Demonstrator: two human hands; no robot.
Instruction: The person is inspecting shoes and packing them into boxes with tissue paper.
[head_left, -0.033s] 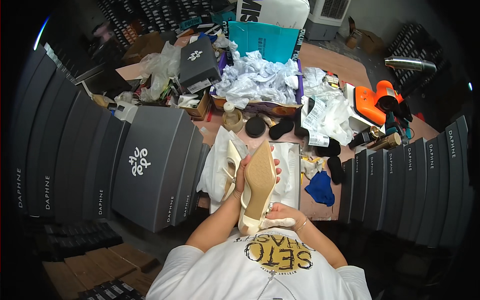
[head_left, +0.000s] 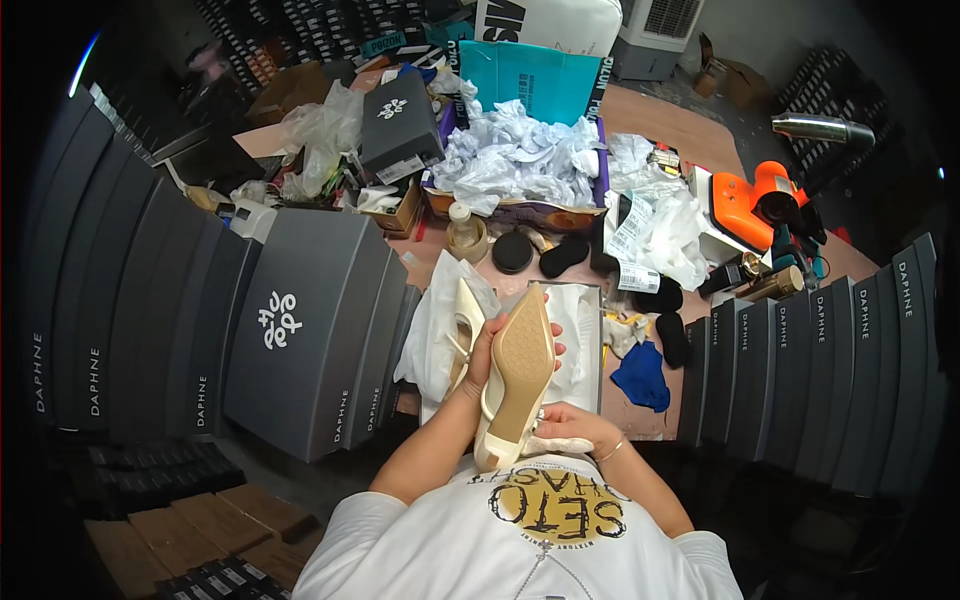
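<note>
A cream slingback heel (head_left: pixel 523 350) is held sole up, its pointed toe away from me. My left hand (head_left: pixel 484 352) is wrapped round its front half from beneath, and the fingertips show on the shoe's right side. Near the heel end, my right hand (head_left: pixel 578 428) is closed at the ankle strap, with a wad of white cloth (head_left: pixel 560 447) under and in its fingers. Part of that grip is hidden. The matching cream shoe (head_left: pixel 464 312) lies on white tissue paper (head_left: pixel 420 335) just left of my left hand. More tissue and an open shoebox (head_left: pixel 593 395) lie behind the held shoe.
Grey shoeboxes (head_left: pixel 300 330) are stacked on the left, and another row (head_left: pixel 800 370) stands on the right. Ahead sits a carton of crumpled tissue (head_left: pixel 520 160). A pump bottle (head_left: pixel 462 225), black round pad (head_left: pixel 513 252), blue cloth (head_left: pixel 640 378) and orange device (head_left: pixel 738 210) lie around.
Almost nothing differs. The held shoe and my right hand have shifted very slightly.
</note>
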